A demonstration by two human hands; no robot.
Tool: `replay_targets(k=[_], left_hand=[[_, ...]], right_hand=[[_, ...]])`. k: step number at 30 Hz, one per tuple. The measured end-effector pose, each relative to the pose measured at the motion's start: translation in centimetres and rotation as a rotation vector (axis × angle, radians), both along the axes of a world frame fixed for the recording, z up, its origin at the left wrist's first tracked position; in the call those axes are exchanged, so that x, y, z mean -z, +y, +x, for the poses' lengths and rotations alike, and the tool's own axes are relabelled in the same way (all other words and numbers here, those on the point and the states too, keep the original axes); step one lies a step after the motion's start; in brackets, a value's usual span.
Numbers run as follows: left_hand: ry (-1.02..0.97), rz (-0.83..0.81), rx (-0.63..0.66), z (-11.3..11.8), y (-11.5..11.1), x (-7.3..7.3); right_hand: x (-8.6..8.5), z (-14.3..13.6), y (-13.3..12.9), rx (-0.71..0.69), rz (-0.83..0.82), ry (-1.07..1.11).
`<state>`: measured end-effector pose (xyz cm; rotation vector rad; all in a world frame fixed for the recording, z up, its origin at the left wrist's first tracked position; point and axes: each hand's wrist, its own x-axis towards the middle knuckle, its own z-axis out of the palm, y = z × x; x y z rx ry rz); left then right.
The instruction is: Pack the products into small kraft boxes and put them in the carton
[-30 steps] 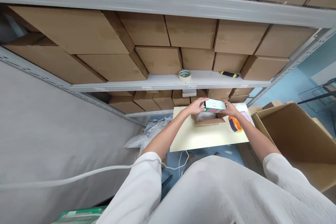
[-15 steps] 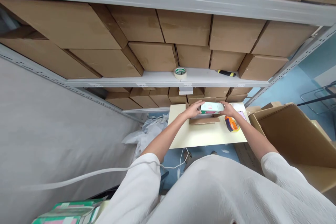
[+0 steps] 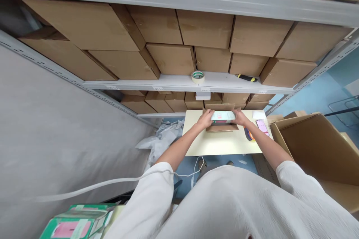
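Between my two hands is a small white and green box (image 3: 222, 116) with pink marks. My left hand (image 3: 206, 118) grips its left end, and my right hand (image 3: 240, 117) grips the right end. Under and around it stands an open cardboard box (image 3: 221, 128) with its flaps spread, on a pale yellow table (image 3: 196, 145). The small box sits at the opening of the cardboard box; how deep it reaches inside I cannot tell. An orange and purple tape dispenser (image 3: 248, 134) lies beside my right forearm, partly hidden by it.
A phone (image 3: 263, 127) lies at the table's right. A large open carton (image 3: 316, 142) stands right of the table. Ahead, a shelf holds cardboard boxes, a tape roll (image 3: 198, 77) and a utility knife (image 3: 246, 78). A white cable (image 3: 112, 182) crosses my left arm. Green boxes (image 3: 75, 224) sit at lower left.
Both hands have brought the small box lower and toward the opening of the cardboard box. The view has shifted slightly, and the phone shows more fully. My right forearm now covers more of the tape dispenser.
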<state>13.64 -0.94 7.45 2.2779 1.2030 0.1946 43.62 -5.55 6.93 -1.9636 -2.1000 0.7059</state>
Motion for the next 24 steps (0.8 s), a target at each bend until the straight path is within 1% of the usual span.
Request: replay_targets(k=[2, 4, 6, 9, 13, 19, 21, 24], left_hand=[[0.076, 0.046, 0.003, -0.3, 0.1, 0.0], [0.092, 0.082, 0.013, -0.6, 0.1, 0.2], [0.049, 0.091, 0.002, -1.0, 0.1, 0.6], [-0.045, 0.061, -0.044, -1.6, 0.0, 1.2], [-0.1, 0.038, -0.056, -2.2, 0.1, 1.5], [-0.112, 0.111, -0.105, -2.4, -0.1, 1.2], [-0.115, 0.113, -0.126, -2.4, -0.3, 1.1], [-0.119, 0.102, -0.166, -2.6, -0.9, 1.0]], right_hand=[[0.2, -0.6, 0.3, -0.009, -0.029, -0.022], [0.4, -1.1, 0.5, -0.013, -0.033, -0.057], [0.7, -1.4, 0.5, -0.024, 0.001, -0.109], [1.0, -1.5, 0.4, -0.041, 0.059, -0.168], [0.9, -1.1, 0.1, -0.04, 0.093, -0.145], [0.6, 0.7, -0.3, 0.038, 0.139, -0.069], [0.8, 1.4, -0.5, 0.074, 0.157, -0.051], [1.5, 2.4, -0.8, 0.17, 0.182, -0.026]])
